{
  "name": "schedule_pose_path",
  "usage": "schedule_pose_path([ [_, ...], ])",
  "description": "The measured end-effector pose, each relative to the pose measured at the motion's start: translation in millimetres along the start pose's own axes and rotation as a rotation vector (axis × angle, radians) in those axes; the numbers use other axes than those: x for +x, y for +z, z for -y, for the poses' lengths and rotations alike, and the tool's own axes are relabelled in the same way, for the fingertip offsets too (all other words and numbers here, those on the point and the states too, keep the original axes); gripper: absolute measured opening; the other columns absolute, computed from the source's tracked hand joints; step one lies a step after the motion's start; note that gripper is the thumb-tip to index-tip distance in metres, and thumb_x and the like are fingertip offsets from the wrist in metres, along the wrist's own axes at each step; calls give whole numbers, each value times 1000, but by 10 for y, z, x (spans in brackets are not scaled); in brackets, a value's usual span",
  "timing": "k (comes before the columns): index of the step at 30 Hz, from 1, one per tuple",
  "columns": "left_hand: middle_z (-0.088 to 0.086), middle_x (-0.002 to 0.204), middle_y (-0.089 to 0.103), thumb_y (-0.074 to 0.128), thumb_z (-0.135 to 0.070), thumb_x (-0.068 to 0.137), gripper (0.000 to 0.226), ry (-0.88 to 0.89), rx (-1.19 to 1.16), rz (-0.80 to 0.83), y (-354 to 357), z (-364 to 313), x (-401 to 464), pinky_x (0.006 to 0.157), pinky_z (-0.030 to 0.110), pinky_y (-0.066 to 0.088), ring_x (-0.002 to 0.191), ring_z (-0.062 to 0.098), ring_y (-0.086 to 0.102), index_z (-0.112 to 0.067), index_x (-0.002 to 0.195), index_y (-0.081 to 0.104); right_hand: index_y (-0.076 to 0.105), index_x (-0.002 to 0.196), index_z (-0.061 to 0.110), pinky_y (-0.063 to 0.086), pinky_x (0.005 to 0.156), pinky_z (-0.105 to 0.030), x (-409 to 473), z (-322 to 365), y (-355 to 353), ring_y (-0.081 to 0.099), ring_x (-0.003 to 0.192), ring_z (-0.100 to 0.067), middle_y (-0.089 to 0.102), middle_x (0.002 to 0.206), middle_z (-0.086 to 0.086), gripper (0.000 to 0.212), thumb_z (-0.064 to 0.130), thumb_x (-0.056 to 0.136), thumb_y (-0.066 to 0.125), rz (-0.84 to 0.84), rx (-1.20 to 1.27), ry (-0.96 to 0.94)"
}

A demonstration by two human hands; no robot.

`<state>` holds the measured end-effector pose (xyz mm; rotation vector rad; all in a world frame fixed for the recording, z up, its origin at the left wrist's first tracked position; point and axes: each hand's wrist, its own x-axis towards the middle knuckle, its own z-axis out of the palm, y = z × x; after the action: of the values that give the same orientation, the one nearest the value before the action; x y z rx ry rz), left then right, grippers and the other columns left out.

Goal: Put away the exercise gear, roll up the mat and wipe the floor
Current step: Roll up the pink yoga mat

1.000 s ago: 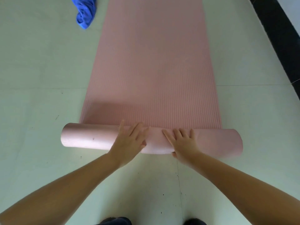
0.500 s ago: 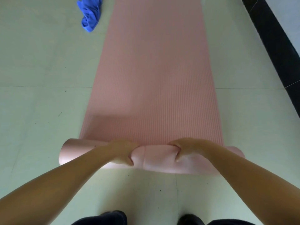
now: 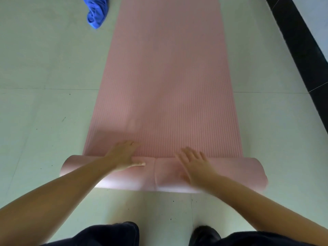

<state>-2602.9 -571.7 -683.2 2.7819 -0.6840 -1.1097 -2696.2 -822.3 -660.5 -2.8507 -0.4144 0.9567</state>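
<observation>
A pink ribbed exercise mat (image 3: 168, 77) lies flat on the pale floor and runs away from me. Its near end is wound into a thick roll (image 3: 236, 172) lying crosswise just in front of my feet. My left hand (image 3: 124, 155) presses flat on top of the roll left of its middle, fingers reaching over onto the flat part. My right hand (image 3: 193, 162) rests on the roll right of the middle with fingers spread and straight. Neither hand grips anything.
A crumpled blue cloth (image 3: 96, 12) lies on the floor (image 3: 44, 68) at the far left of the mat. A black skirting strip (image 3: 301, 50) runs along the right side. My dark trouser legs and a shoe (image 3: 204, 233) are at the bottom edge.
Both hands had curled over the roll half a second ago; now their fingers are stretched flat over its top. The roll has turned forward and grown thicker.
</observation>
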Motion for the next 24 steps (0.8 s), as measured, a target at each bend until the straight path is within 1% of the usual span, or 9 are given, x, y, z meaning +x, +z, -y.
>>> schedule_pose_path([
  [2,3,152,28,55,-64,80,86,30,83,0,-46,-28,37,114,36,20,140,23,24,-24,148,21,-33,142,23,-5,111,-62,-104,198,203,-26,140,-30,-31,151,-9,104,50,90,53,67,-61,-94],
  [3,3,152,28,55,-64,81,85,55,137,22,-49,-49,57,114,37,20,140,24,25,-24,148,22,-42,135,25,-4,109,-65,-128,232,332,-24,140,-33,-30,150,-11,117,51,84,60,56,-122,-125],
  [5,3,148,32,53,-58,85,75,106,200,15,-35,-130,32,111,38,23,137,24,29,-24,146,27,-44,133,31,12,105,-69,-90,162,494,2,145,-39,-4,159,-16,132,46,74,73,-70,-175,-121],
  [9,4,117,59,45,-47,85,49,327,222,-381,74,-211,-135,90,34,46,105,26,58,-20,126,47,-3,146,30,38,98,-50,78,-68,374,47,121,-32,42,139,-10,91,38,80,59,-211,-90,-156],
  [12,1,117,57,41,-65,79,66,415,295,-474,261,-148,-266,91,37,43,104,22,53,-20,128,45,36,137,24,48,66,-33,63,-140,280,64,76,-20,63,96,1,77,34,67,68,-328,-19,-191],
  [14,6,120,54,47,-72,71,82,407,401,-467,389,-126,-327,91,45,45,107,26,49,-19,132,42,45,131,22,49,60,-27,-15,-124,348,62,67,-13,63,86,6,76,34,62,74,-391,5,-208],
  [18,2,94,64,80,-52,52,90,375,394,-364,416,-261,-424,66,30,48,77,21,60,-21,128,43,46,128,27,46,63,-21,-189,-56,410,63,70,-11,64,89,8,69,31,64,72,-391,75,-199],
  [21,-1,112,60,63,-36,80,64,362,222,-54,137,-371,-333,71,28,42,94,19,57,-30,137,35,39,135,37,50,74,-27,-105,-120,157,62,92,-16,63,113,8,63,30,77,61,-118,247,-129],
  [24,-6,126,56,68,-37,77,67,237,19,311,-29,-317,-64,89,32,47,107,18,55,-36,137,37,36,139,38,44,94,-37,83,-169,-77,53,114,-22,56,130,4,72,26,75,68,269,447,-25],
])
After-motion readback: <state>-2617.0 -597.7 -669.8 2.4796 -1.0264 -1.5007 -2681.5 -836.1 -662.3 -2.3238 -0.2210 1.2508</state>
